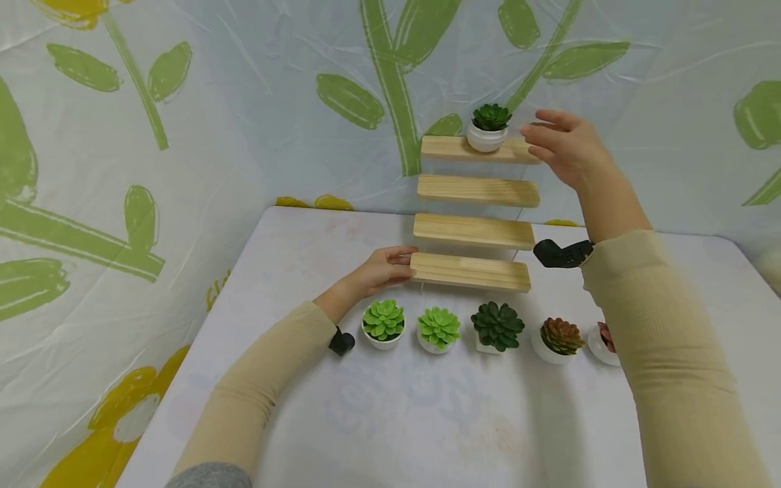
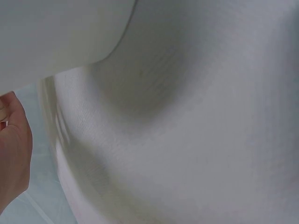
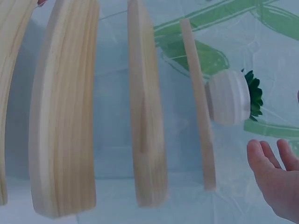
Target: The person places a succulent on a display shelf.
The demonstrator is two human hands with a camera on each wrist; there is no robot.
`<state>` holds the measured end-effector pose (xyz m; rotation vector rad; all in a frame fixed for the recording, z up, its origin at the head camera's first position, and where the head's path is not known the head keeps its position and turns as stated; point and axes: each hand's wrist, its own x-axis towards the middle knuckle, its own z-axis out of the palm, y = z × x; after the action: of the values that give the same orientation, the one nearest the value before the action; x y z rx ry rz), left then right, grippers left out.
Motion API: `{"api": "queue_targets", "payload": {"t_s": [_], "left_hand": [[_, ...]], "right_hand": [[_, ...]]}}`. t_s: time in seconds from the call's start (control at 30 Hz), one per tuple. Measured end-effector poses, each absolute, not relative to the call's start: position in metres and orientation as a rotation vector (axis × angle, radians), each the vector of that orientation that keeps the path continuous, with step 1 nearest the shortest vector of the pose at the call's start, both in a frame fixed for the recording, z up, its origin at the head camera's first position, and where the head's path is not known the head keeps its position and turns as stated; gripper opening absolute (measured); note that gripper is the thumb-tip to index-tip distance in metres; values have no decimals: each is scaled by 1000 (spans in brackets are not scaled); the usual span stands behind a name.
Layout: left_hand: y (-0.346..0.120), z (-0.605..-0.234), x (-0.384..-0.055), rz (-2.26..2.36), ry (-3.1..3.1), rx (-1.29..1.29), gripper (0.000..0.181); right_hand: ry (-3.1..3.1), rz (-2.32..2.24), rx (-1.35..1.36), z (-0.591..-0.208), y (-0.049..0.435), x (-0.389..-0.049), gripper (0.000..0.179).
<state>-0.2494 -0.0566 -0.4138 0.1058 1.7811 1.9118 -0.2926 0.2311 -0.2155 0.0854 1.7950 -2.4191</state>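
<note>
A stepped wooden shelf rack has four pale boards, one above the other. My left hand (image 1: 382, 270) grips the left end of its lowest board (image 1: 470, 272), and part of that hand shows at the edge of the left wrist view. On the top board (image 1: 448, 147) stands a dark green succulent (image 1: 491, 117) in a round white pot (image 1: 486, 139). Just to its right is my right hand (image 1: 567, 146), fingers loosely extended and apart from the pot. The right wrist view also shows a gap between the fingers (image 3: 254, 148) and the white pot (image 3: 229, 97).
Along the tabletop (image 1: 427, 434) in front of the rack, several succulents stand in a row. Two are bright green (image 1: 384, 320) (image 1: 438, 328), one is dark green (image 1: 497, 327), and reddish ones (image 1: 561, 337) are at the right, the last partly behind my right sleeve. A leaf-patterned sheet (image 1: 256, 102) hangs behind.
</note>
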Motion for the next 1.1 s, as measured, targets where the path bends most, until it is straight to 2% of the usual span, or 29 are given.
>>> {"api": "queue_targets", "payload": {"t_s": [0.27,0.5,0.57,0.83,1.1], "left_hand": [[-57,-415,-249,1896,1782,110,54],[-57,-415,-249,1909,1776,95,54],[-57,-414,-249,1906,1775,100,54],[-58,-414,-250,1913,1758,110,55],[-56,-414,-250,1914,1759,95,55]], "right_hand": [[1752,-2452,5,-210,255,-272,74],[1683,-2518,-115,-210,275,-251,39],[1675,-2522,-165,-211,281,-243,34],[1651,-2516,-344,-223,307,-212,34],[1988,-2268,-595,-249,341,-186,44]]}}
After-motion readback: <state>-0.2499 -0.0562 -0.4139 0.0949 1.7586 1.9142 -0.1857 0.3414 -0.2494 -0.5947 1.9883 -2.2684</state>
